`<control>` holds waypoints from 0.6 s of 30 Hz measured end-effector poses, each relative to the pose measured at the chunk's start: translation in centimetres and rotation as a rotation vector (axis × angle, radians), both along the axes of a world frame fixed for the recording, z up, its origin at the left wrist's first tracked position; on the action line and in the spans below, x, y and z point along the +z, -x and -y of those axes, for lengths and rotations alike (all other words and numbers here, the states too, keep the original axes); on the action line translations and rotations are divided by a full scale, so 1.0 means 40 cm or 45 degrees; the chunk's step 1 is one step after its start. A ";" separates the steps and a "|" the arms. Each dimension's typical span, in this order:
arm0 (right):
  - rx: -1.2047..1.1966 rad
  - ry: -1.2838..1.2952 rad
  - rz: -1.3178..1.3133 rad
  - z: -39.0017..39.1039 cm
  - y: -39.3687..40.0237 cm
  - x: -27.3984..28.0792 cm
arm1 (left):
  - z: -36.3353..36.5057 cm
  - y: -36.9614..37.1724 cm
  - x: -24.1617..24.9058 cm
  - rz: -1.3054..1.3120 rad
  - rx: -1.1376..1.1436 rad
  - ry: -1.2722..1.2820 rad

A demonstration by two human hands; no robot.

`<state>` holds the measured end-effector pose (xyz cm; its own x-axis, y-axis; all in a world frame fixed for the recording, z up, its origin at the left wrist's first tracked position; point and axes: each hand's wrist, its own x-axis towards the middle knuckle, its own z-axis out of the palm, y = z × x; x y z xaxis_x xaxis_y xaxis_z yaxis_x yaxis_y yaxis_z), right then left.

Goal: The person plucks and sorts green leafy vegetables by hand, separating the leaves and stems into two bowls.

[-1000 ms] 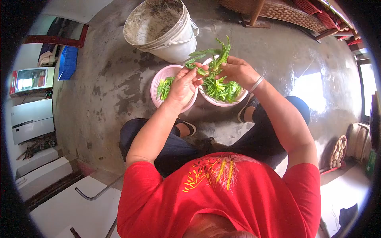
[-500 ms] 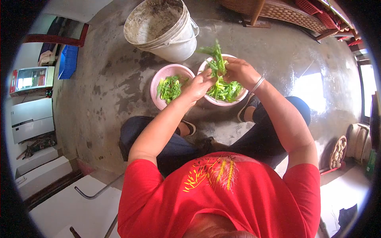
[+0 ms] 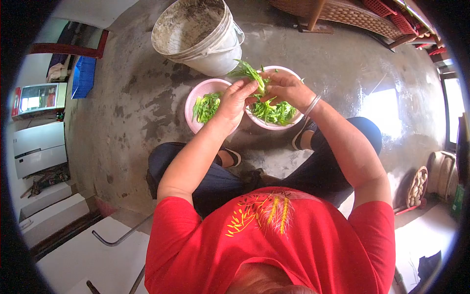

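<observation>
A bunch of leafy greens (image 3: 253,76) is held up between my two hands, above the gap between two pink baskets. My left hand (image 3: 235,100) pinches the greens from the left, over the right rim of the left basket (image 3: 190,111). From the other side my right hand (image 3: 290,91), with a bangle at the wrist, closes its fingers on the same greens. It is above the right basket (image 3: 275,128). Cut or torn green leaves (image 3: 275,113) lie in the right basket, and more leaves (image 3: 205,108) lie in the left one.
A dirty white bucket (image 3: 218,56) with a wire handle stands just beyond the baskets. My shod feet (image 3: 303,138) are close to the baskets. A blue crate (image 3: 84,77) stands far left, and woven furniture (image 3: 357,19) is at the back right.
The greens have tipped from upright to leaning left and come lower. My left hand has shifted slightly left, and my right hand has also moved a little left.
</observation>
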<state>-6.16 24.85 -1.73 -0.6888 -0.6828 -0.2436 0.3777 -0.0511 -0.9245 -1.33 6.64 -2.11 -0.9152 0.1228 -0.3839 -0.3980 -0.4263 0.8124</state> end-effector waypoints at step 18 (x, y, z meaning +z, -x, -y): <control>-0.032 -0.255 -0.162 0.016 -0.013 -0.006 | -0.001 -0.004 -0.010 -0.109 0.014 0.147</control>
<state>-5.63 24.23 -1.96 -0.7385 -0.6121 -0.2828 0.2587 0.1301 -0.9572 -1.16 6.69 -2.53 -0.9462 0.0720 -0.3156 -0.3211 -0.3318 0.8870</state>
